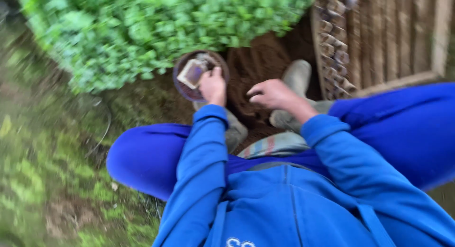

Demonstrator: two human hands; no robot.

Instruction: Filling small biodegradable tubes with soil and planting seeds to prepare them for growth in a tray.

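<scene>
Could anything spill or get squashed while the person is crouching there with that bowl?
Maybe. The left hand holds the round bowl only at its rim, so it might tip and drop the small packet onto the brown soil. The boots stand close to the green plants, so a step could crush some. The picture is blurry, so I'm unsure.
</scene>
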